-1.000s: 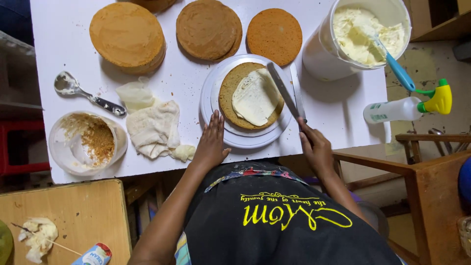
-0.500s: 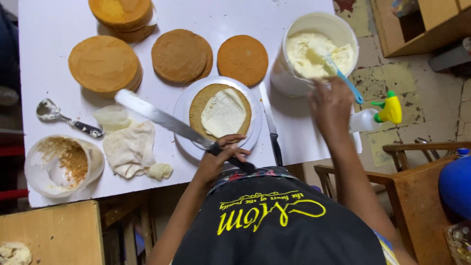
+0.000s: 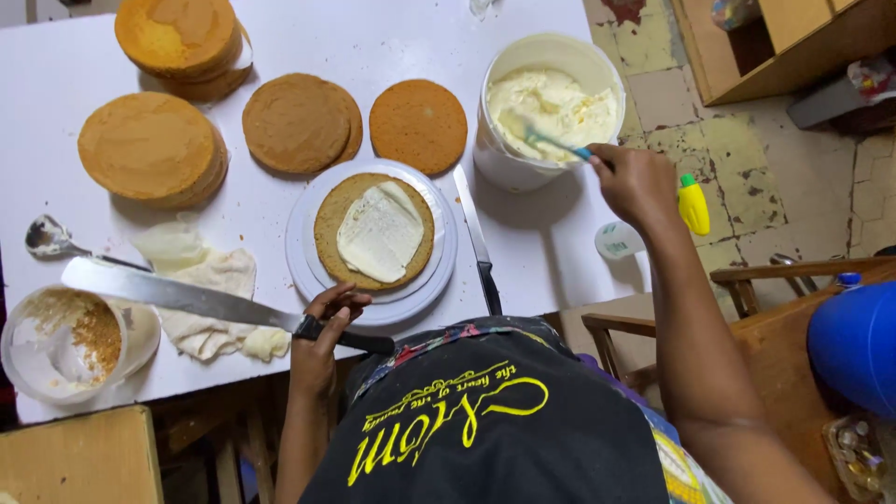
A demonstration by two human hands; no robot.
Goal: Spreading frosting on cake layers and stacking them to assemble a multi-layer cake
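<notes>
Head view, looking down on a white counter (image 3: 392, 37). Our left hand (image 3: 317, 341) has its grip closed round the black handle of a long knife (image 3: 187, 301), whose blade runs out to the left, over a crumpled cloth (image 3: 210, 299) and toward a tub of crumbs (image 3: 70, 341). Our right hand (image 3: 639, 182) has its grip closed on a blue-handled spatula (image 3: 551, 142), whose tip sits in the cream of a white bucket (image 3: 551, 103) at the far right. Between the hands stands a white turntable (image 3: 373, 243) bearing one cake layer (image 3: 373, 231) with a patch of cream on top. A second knife (image 3: 476, 238) lies just right of the turntable. Bare layers (image 3: 299, 121) lie farther off, some stacked. A spoon (image 3: 51, 241) rests at the left edge; a small yellow-capped bottle (image 3: 691, 205) lies beyond the counter's right edge.

Risks, as we judge them: the long blade is held low while our eyes are on the bucket, so it could snag the cloth or knock the tub; cream carried from bucket to layer passes over the second knife and bare counter and may drip; the bucket stands near the counter's right edge and a hard scoop could shift it.
</notes>
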